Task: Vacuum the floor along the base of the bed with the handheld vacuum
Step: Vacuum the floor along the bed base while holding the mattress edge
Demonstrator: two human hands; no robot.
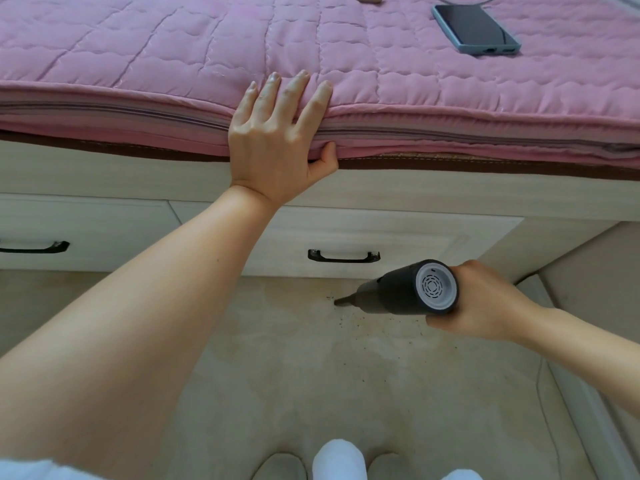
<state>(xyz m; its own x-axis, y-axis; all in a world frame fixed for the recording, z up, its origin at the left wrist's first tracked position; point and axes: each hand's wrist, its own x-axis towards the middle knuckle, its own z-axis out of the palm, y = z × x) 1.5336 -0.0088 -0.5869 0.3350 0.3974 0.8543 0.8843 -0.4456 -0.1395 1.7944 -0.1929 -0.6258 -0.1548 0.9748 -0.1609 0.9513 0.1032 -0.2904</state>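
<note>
Head view, looking down at the side of a bed [346,188] and the floor [311,375] before it.

Left hand [273,147]: laid over the edge of the pink quilt [173,57], four fingers [294,95] straight and spread on top, thumb hooked under the lower edge of the bedding. Forearm stretched across the middle of the view.

Right hand [485,303]: wrapped round the rear of the vacuum [412,289], fingers curled under the dark body, mostly hidden behind it. Pale round end cap with slotted vents turned toward the camera.

Vacuum: tilted down and leftward, narrow nozzle [343,301] at the floor, apparently touching it, though contact not certain from this angle. Position just in front of the right drawer [381,233], below its black handle [344,257].

Dark crumbs [367,325] scattered on the pale floor beside and behind the nozzle, a few more farther toward the camera.

Second drawer at left with its own black handle [34,247].

Phone [476,29] lying flat on the quilt at upper right, screen dark, well apart from both hands.

Two pale slippers [282,467] and a white trouser leg [339,459] at the bottom edge.
</note>
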